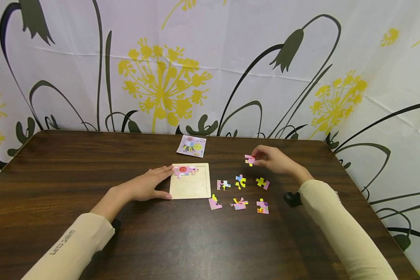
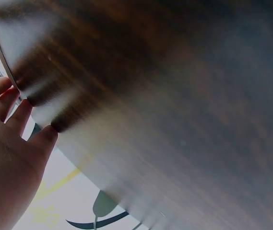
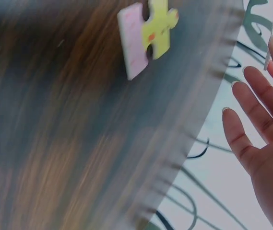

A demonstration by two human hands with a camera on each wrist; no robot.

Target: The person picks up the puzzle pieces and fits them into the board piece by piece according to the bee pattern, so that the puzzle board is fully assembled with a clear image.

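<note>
In the head view, my left hand (image 1: 147, 185) rests at the left edge of a pale wooden puzzle tray (image 1: 189, 191). Its fingers lie fairly straight, touching the tray, with the thumb by the lower left corner. Joined pink pieces (image 1: 184, 170) with a red round shape lie along the tray's top. Right of the tray, my right hand (image 1: 273, 159) pinches a pink puzzle piece (image 1: 249, 160) between thumb and index finger. The right wrist view shows that piece (image 3: 269, 48) nearly edge-on, the other fingers extended. Fingers of the left hand (image 2: 16, 148) appear spread in the left wrist view.
Several loose pieces lie right of the tray, among them a yellow-and-pink piece (image 1: 262, 183), a blue-and-yellow piece (image 1: 240, 182) and a pink piece (image 1: 215, 202). A square bee picture (image 1: 191, 146) lies behind the tray. A flowered curtain (image 1: 231, 50) hangs behind the dark wooden table (image 1: 91, 163).
</note>
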